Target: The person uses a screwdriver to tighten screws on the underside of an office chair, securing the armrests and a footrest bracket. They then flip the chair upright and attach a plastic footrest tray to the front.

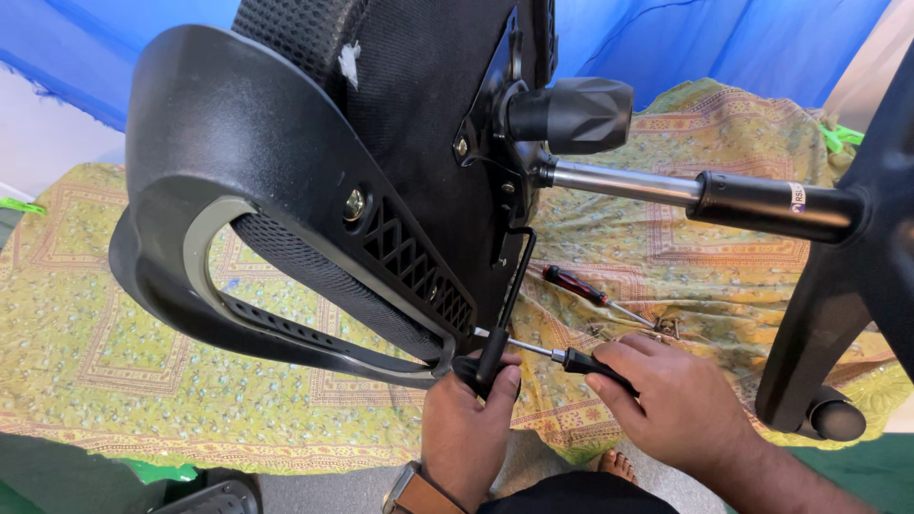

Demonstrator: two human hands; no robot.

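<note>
Left hand [468, 419], nearest, fingers wrapped on black lever [495, 352] under the tipped chair [286, 171]. Right hand [671, 400] clenched around screwdriver [571, 359], tip at armrest [286, 257] base. Second, red-handled screwdriver [581, 288] lies on yellow cloth [114, 352], beneath gas cylinder [705, 195].

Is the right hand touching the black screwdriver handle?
Touching. The head view shows the right hand wrapped around the black screwdriver handle, with the fingers covering its rear end and no gap between them.
</note>
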